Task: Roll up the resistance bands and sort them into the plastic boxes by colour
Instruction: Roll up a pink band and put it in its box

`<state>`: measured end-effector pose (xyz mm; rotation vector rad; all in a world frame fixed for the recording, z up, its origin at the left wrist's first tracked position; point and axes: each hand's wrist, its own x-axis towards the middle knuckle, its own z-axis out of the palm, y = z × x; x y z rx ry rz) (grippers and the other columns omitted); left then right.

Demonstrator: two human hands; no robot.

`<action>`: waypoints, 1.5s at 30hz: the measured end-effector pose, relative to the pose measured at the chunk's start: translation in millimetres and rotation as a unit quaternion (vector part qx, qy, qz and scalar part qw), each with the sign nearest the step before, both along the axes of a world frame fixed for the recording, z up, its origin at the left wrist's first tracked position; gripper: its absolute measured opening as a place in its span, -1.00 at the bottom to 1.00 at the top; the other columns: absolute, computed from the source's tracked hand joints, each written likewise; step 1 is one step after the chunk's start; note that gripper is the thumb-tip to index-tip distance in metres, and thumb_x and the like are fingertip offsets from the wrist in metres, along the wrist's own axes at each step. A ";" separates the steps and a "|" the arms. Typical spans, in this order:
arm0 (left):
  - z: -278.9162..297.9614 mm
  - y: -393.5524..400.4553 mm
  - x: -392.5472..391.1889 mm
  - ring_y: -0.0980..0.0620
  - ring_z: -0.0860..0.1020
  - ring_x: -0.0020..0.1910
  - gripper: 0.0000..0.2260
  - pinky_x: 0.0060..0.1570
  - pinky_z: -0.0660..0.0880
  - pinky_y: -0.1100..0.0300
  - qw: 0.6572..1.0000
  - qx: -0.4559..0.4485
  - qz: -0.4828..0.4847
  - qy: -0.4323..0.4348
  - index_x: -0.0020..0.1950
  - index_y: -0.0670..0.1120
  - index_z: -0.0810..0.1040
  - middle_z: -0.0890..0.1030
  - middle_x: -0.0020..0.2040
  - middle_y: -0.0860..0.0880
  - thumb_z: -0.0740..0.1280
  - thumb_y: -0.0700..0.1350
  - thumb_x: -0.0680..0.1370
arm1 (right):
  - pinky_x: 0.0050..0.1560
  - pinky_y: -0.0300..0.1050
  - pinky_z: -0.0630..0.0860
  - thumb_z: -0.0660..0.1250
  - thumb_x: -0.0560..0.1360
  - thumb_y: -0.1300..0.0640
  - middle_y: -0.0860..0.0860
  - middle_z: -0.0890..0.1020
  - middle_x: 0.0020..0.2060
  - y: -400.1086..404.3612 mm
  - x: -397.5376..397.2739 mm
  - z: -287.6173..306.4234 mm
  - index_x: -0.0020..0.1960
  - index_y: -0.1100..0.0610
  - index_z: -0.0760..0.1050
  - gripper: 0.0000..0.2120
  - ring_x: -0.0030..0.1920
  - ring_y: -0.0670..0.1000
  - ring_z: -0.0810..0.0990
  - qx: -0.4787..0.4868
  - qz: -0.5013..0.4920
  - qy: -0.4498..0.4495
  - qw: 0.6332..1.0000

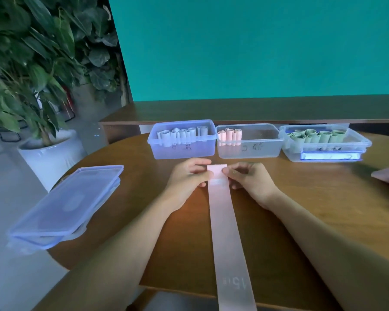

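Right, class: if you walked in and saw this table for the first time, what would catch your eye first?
First, the long pink band stretched down the middle of the table, its far end pinched by the left hand and right hand. Behind the hands stand three plastic boxes in a row: grey-blue rolls on the left, pink rolls in the middle, green rolls on the right. A stack of lids lies at the table's left edge.

Two bare forearms, left hand [186,178] and right hand [249,180], no sleeves or jewellery.
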<state>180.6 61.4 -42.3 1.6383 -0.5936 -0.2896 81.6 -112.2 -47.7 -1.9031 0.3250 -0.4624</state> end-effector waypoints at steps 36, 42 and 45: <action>-11.5 112.6 -158.1 0.10 0.63 0.06 -0.85 0.04 0.60 0.15 0.939 0.161 -0.088 -0.291 -0.05 0.02 0.75 0.68 -0.05 0.19 0.53 0.04 0.45 | 0.17 -0.08 0.56 0.54 0.44 -0.01 -0.16 0.68 0.01 68.3 -175.5 -3.7 0.02 -0.05 0.68 -0.83 0.12 -0.07 0.64 -0.208 0.191 -0.019 0.959; -16.8 111.1 -154.6 0.15 0.62 0.03 -0.75 -0.01 0.61 0.16 0.914 0.173 -0.117 -0.349 -0.02 0.02 0.74 0.68 -0.04 0.18 0.43 0.16 0.48 | 0.11 -0.18 0.54 0.50 0.45 -0.03 -0.19 0.68 -0.04 65.9 -171.2 -4.8 0.00 -0.02 0.71 -0.84 0.06 -0.14 0.64 -0.253 0.212 -0.016 0.944; -17.4 110.6 -156.3 0.13 0.61 0.04 -0.78 -0.01 0.58 0.17 0.910 0.172 -0.105 -0.361 -0.03 -0.01 0.74 0.66 -0.04 0.17 0.44 0.12 0.50 | 0.10 -0.17 0.54 0.48 0.47 -0.02 -0.18 0.67 -0.03 65.6 -169.2 -5.9 -0.02 0.01 0.71 -0.86 0.06 -0.13 0.64 -0.250 0.211 -0.018 0.945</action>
